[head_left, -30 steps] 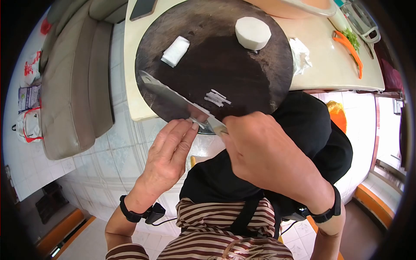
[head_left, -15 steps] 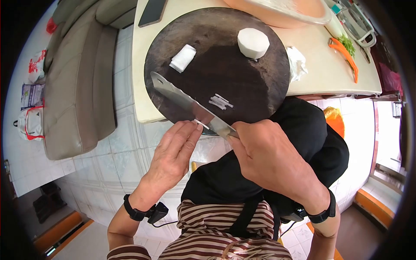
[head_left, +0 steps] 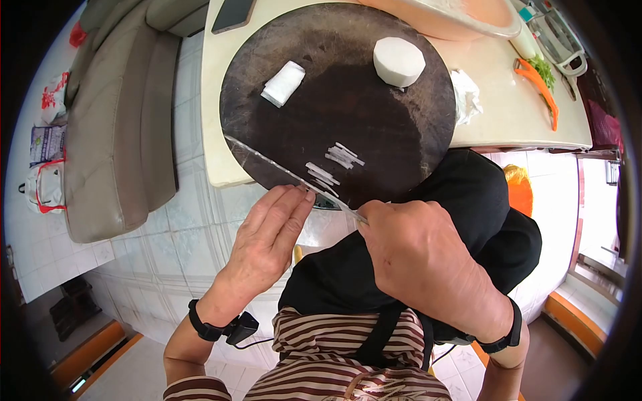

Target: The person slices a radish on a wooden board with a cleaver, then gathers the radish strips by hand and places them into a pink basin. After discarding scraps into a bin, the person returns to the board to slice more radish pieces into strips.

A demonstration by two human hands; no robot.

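Thin steel cleaver (head_left: 281, 172) in right hand (head_left: 418, 257) over round dark wooden board (head_left: 374, 120)

A single view serves here — a camera worn on the person's head, looking forward and steeply down. Its wide fisheye lens bends the scene and leaves dark corners around a round field. It sits close above the work: the left hand (head_left: 264, 244) and right hand (head_left: 418, 257) fill the middle, with the person's striped front along the bottom edge. Ahead, in the upper half, lies the round cutting board (head_left: 374, 113) on the pale counter (head_left: 495, 100) — the board's near rim just beyond the fingers. Tiled floor (head_left: 180, 234) and a sofa (head_left: 114, 134) fall away on the left side.
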